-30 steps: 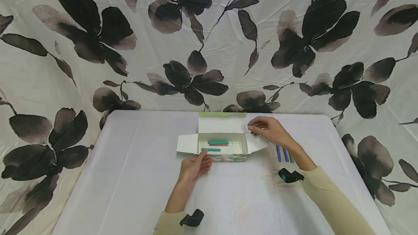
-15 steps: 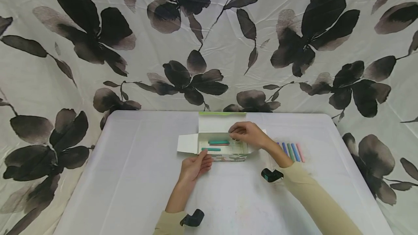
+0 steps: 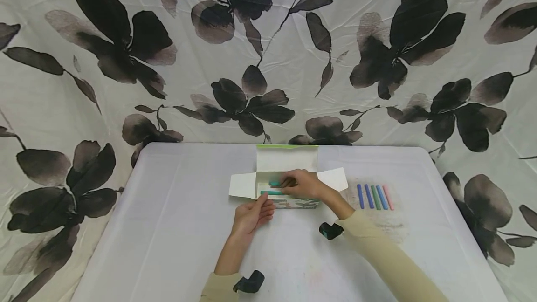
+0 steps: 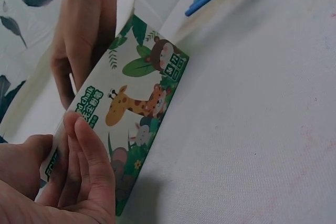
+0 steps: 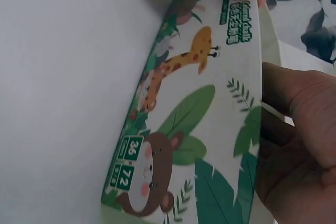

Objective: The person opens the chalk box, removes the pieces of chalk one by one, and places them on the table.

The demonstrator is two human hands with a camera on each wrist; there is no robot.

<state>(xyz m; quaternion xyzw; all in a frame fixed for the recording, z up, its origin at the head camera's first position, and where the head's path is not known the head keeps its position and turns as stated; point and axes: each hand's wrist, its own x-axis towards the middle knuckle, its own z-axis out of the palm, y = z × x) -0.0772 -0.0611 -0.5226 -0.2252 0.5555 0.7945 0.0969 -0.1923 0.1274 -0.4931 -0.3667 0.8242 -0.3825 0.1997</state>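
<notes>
An open cardboard box of coloured chalk (image 3: pixel 298 204), animals printed on its front, stands at the table's far middle. My left hand (image 3: pixel 251 216) grips its front wall, thumb over the top edge and fingers against the printed face (image 4: pixel 131 98). Inside the box, a teal chalk stick (image 3: pixel 271 193) lies near the front and another teal chalk (image 3: pixel 274 183) behind it. My right hand (image 3: pixel 308 184) reaches into the box, fingers bent down at the sticks. From the right wrist, the front wall hides those fingertips; I cannot tell whether they hold a chalk.
To the right of the box, several chalk sticks lie side by side, from a blue chalk (image 3: pixel 360 196) to a pink chalk (image 3: pixel 388 198). The box's side flaps (image 3: pixel 242 185) spread outward and its lid (image 3: pixel 287 158) stands up behind. A floral cloth (image 3: pixel 235 59) hangs beyond the table.
My right hand has moved left from the box's right flap and down into the box, uncovering the row of chalk at right. My left hand keeps its place on the front wall.
</notes>
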